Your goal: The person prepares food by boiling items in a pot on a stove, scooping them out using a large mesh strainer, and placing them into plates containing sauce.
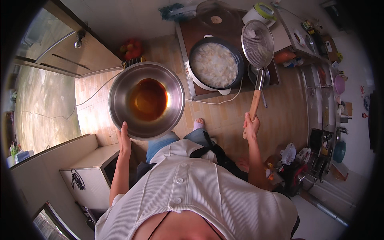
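My left hand [124, 139] grips the near rim of a stainless steel bowl [120, 102], its fingers hidden beneath. Brown liquid [148, 99] lies at the bottom of that bowl. In my right hand [252, 124] is the wooden handle of a mesh strainer [258, 45], whose round basket is raised beside the pot. A white electric pot [200, 83] with a dark inside stands on a low brown table [204, 93], holding pale pieces in cloudy liquid [214, 64]. Partly under the strainer is a small metal pan [253, 76].
A glass lid [216, 19] and a white kettle with a green lid [259, 15] stand behind the pot. A white cord [222, 103] hangs along the table's near edge. Left are a door [90, 57] and a red bag [132, 49]; shelves [321, 99] line the right.
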### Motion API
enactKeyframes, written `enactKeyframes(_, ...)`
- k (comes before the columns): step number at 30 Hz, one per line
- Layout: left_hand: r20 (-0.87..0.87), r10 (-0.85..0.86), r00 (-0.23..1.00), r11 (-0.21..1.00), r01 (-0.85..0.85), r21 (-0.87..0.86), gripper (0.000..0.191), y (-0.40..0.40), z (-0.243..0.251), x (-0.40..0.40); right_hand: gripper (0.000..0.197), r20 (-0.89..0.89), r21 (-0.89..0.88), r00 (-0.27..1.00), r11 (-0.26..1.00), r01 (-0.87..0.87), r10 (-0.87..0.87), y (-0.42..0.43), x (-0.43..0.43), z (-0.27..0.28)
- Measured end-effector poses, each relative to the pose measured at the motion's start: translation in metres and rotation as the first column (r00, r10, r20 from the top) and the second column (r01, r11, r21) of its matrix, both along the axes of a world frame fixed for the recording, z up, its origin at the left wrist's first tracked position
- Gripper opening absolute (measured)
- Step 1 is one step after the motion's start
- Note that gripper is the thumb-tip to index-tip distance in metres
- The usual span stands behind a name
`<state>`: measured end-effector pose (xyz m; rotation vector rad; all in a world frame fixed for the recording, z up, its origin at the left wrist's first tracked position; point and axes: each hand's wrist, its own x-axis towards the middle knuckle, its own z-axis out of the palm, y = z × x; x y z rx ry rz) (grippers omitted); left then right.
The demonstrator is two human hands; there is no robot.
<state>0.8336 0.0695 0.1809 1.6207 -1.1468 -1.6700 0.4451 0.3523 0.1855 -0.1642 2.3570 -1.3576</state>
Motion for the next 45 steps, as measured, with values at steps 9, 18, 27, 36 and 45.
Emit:
enactKeyframes(9, -0.213, 0.290, 0.933, 0.957, -0.284, 0.060, 0.041, 0.050, 0.013, -0.039, 0.018, -0.025, -0.073, 0.996, 0.993, -0.088, 0.086, 0.045, -0.068, -0.012)
enactKeyframes(18, -0.306, 0.278, 0.910, 0.960, -0.260, 0.101, 0.042, 0.029, -0.005, -0.044, 0.024, -0.067, 0.010, 0.995, 0.998, -0.067, 0.068, 0.077, -0.021, -0.011)
enactKeyframes(27, -0.225, 0.202, 0.953, 0.979, -0.199, 0.039, 0.041, -0.006, -0.015, -0.013, 0.044, -0.416, 0.604, 0.812, 0.792, -0.089, 0.409, 0.032, -0.046, -0.021)
enactKeyframes(36, -0.232, 0.151, 0.961, 0.988, -0.144, 0.049, 0.049, 0.007, -0.015, 0.000, 0.048, -0.324, 0.818, 0.715, 0.564, -0.118, 0.620, -0.004, -0.093, -0.019)
enactKeyframes(45, -0.230, 0.236, 0.944, 0.971, -0.237, 0.026, 0.046, 0.063, -0.006, -0.014, 0.051, -0.356, 0.857, 0.535, 0.496, -0.141, 0.766, -0.029, -0.156, -0.025)
